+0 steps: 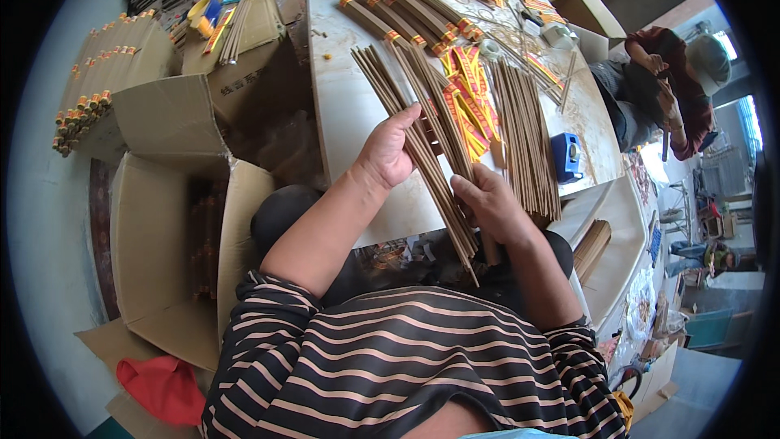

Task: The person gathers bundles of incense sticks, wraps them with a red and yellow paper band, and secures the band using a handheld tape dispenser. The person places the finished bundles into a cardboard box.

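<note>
A bunch of thin brown incense sticks [435, 179] slants across my lap above the table's near edge, with my left hand [390, 146] closed around it, thumb on top. Just to its right, my right hand [491, 203] grips the lower part of a second bunch of incense sticks [439, 106]. The two bunches run nearly side by side, spread a little apart. Beyond my right hand a larger pile of loose incense sticks [526, 134] lies on the white table [337, 126]. Yellow and red paper bands [470, 97] are heaped between that pile and the bunches.
Banded incense bundles [398, 4] lie at the table's far side. A blue box-shaped object [566, 156] stands at the right edge. An open carton [166, 244] is on my left, with stacked bundles [97, 81] beyond. Another person [678, 85] sits at the far right.
</note>
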### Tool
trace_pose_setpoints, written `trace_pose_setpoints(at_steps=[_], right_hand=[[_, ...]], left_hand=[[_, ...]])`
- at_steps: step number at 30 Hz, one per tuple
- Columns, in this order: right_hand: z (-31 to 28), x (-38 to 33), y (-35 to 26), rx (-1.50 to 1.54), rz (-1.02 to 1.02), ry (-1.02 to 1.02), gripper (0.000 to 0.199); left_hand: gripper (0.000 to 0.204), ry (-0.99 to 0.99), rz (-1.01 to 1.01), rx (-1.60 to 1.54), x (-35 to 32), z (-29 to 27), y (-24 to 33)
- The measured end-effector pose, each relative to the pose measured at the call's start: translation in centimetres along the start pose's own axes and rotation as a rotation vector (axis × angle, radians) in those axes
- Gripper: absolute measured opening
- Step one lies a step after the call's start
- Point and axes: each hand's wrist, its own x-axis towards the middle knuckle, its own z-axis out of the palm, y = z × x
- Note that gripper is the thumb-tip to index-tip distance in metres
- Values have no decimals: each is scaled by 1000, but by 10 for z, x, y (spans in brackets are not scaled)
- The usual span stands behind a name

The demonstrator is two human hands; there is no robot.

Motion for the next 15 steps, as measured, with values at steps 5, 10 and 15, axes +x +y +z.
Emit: trace_pose_setpoints(at_steps=[5, 10, 15], right_hand=[[33, 2, 1, -423, -196, 119, 31], [58, -4, -1, -714, -333, 202, 27], [54, -1, -7, -379, -563, 105, 60]], left_hand=[[38, -163, 51, 53, -3, -14, 5], [31, 33, 230, 183, -23, 1, 2], [38, -31, 488, 394, -53, 38, 19]])
